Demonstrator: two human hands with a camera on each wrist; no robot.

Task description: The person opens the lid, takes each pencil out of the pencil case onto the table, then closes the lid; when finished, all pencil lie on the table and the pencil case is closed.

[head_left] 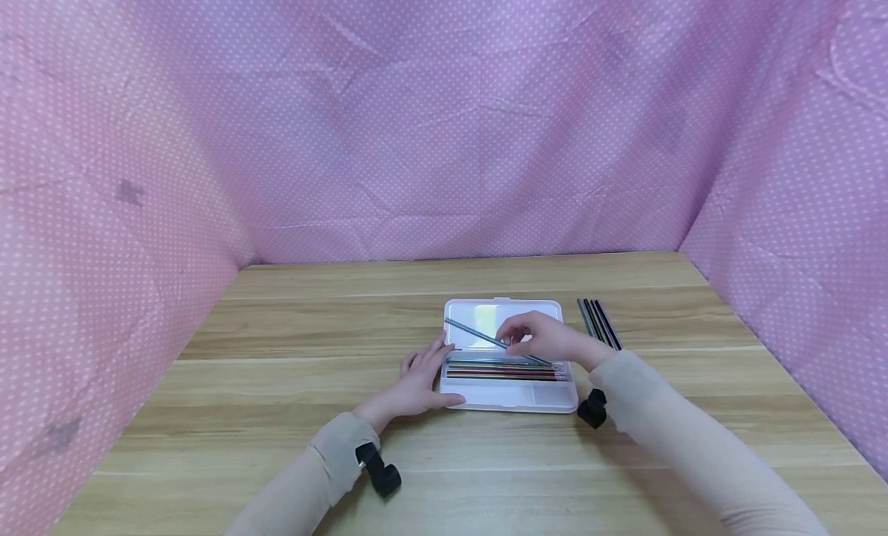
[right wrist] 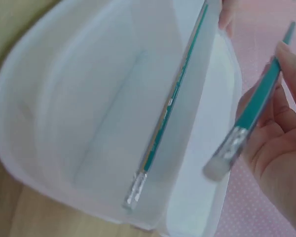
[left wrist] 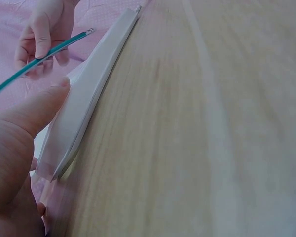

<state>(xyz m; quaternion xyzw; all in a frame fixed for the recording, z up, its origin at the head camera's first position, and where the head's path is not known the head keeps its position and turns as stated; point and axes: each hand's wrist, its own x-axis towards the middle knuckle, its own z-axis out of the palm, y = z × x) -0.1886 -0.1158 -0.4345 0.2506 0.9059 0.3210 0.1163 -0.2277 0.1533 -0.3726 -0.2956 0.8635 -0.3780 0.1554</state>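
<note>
Green pencil [right wrist: 259, 96] pinched in right-hand fingers [right wrist: 282, 111], above white case [head_left: 486, 398]

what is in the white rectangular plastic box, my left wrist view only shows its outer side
Observer: The head view shows a row of slim, straight pencils in several colours lying lengthwise in the box.
Operator: ok and is it open
Observer: Yes, its flat white plastic lid is folded back on the far side.
Operator: any more outside it, besides the slim teal pencil in the right hand
Observer: Yes, several slim, mostly dark pencils lie on the pale wooden table, right of the box.
</note>
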